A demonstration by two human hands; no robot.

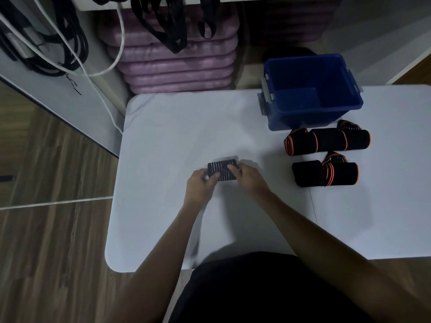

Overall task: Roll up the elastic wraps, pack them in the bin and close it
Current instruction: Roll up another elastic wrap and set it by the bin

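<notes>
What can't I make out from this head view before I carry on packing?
- Bin lid: not in the head view, so cannot tell where it is.
- Blue bin floor: the near wall hides its front part.
- Striped wrap: both hands, left and right, cover its ends.
- Two orange-edged rolls: dim light hides how they are fastened.

Both forearms are bare with no sleeves showing, above a dark black garment on the torso.

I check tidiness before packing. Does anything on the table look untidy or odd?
Slightly: the two orange-trimmed rolled wraps in front of the open blue bin have loose strap ends sticking out. The striped wrap looks neat.
</notes>
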